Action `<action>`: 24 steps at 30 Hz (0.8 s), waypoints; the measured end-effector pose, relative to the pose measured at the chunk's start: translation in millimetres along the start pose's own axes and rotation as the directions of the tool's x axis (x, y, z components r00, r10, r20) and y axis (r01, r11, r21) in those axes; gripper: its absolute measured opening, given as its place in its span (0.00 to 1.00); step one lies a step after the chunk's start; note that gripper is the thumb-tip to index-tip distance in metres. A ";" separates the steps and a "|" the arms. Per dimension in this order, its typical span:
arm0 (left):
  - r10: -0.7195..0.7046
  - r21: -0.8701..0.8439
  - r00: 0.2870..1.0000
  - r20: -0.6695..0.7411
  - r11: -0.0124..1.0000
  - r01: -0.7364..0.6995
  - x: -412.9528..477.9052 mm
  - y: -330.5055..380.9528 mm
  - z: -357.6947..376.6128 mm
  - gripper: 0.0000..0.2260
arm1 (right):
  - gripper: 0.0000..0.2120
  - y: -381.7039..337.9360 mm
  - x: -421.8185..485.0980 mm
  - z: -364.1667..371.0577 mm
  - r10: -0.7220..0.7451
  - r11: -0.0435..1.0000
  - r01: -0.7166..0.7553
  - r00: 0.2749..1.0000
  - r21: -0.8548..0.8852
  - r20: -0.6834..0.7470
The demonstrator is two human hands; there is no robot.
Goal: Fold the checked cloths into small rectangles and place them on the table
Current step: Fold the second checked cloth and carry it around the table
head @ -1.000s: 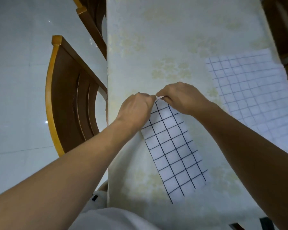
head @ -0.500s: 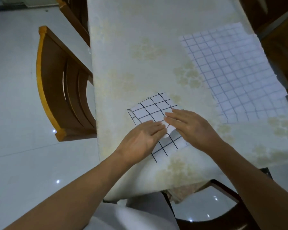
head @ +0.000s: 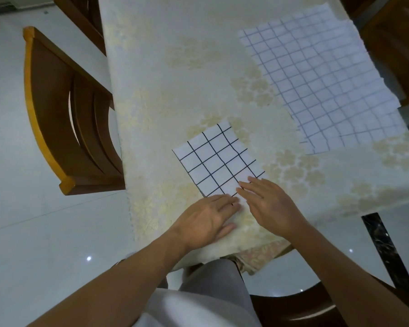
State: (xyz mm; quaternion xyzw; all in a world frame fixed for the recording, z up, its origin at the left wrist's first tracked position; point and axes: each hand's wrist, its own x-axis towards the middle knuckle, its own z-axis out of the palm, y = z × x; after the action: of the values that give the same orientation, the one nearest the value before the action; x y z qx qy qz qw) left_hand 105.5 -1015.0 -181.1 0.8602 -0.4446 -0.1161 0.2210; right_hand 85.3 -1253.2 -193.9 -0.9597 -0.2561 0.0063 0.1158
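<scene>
Pressing the folded checked cloth (head: 219, 161) evenly with both flat, open hands, left hand (head: 208, 220) and right hand (head: 267, 204), should sharpen its near edge.

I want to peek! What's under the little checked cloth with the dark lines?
Around the folded cloth only the flowery tablecloth shows, so it lies on that. Both flat hands, left and right, cover its near edge. Anything beneath the cloth is hidden.

folded cloth (head: 217, 161): small rectangle, flat on table (head: 156, 90)
left hand (head: 207, 221): flat, fingertips on cloth's near edge
right hand (head: 268, 204): flat, beside left
unfolded cloth (head: 316, 81): spread far right
chair (head: 64, 114): left of table
</scene>
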 end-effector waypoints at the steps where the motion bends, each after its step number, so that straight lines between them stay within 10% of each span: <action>1: -0.001 -0.009 1.000 -0.013 1.000 0.001 -0.4 -3.4 -1.5 0.18 | 0.19 0.3 -2.1 0.0 0.008 1.000 -0.008 1.000 -0.003 -0.010; 7: -0.226 0.126 0.945 -0.235 0.957 0.260 23.7 -59.6 -32.4 0.20 | 0.17 11.1 28.0 -10.1 0.165 0.986 -0.163 0.975 0.024 -0.152; 11: -0.415 0.257 0.901 -0.128 0.863 0.434 49.2 -95.5 -47.5 0.31 | 0.16 23.7 85.1 -15.0 0.185 0.983 -0.177 0.955 0.055 -0.232; 24: -0.422 0.303 0.905 -0.050 0.857 0.416 54.2 -115.7 -8.6 0.37 | 0.32 34.2 177.7 29.2 0.029 0.989 0.001 0.978 -0.145 0.208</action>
State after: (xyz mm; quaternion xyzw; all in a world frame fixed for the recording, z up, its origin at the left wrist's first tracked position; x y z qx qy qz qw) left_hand 222.8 -998.2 -229.6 0.9589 -0.2613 -0.0988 0.0503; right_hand 254.3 -1188.0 -221.6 -0.9613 -0.2599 0.0896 0.0183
